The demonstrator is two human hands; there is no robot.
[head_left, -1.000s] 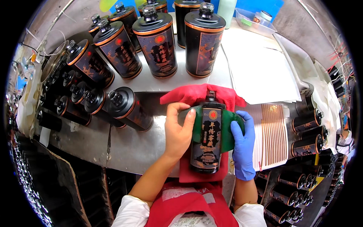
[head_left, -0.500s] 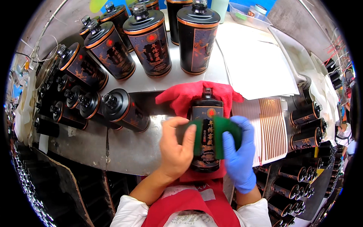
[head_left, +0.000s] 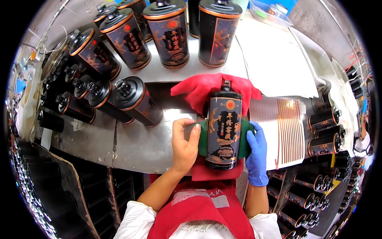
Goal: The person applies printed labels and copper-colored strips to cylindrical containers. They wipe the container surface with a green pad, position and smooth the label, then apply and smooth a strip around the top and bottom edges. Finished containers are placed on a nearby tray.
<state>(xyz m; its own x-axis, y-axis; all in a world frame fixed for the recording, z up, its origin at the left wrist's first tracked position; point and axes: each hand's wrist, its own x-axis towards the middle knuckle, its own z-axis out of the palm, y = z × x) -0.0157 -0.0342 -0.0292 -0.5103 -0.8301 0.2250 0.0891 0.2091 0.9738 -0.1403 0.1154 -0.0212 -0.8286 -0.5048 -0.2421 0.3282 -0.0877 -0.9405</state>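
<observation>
We see the labelled bottle (head_left: 225, 133) in the middle of the work area, over the red cloth (head_left: 191, 91), its neck pointing away from the person and its label facing up. A green sheet (head_left: 244, 143) runs behind it and shows at 2 sides. The bare left hand (head_left: 185, 145) has its thumb and forefinger closed on the sheet's left end; the right hand (head_left: 258, 157) — in a blue glove — pinches the right end. To the left we find dark bottles (head_left: 137, 101) leaning on the metal bench (head_left: 139, 145). Farther off, 4 upright bottles (head_left: 167, 40) form a front row — near white paper (head_left: 274, 59). A striped sheet (head_left: 289, 131) lies right of the glove.
</observation>
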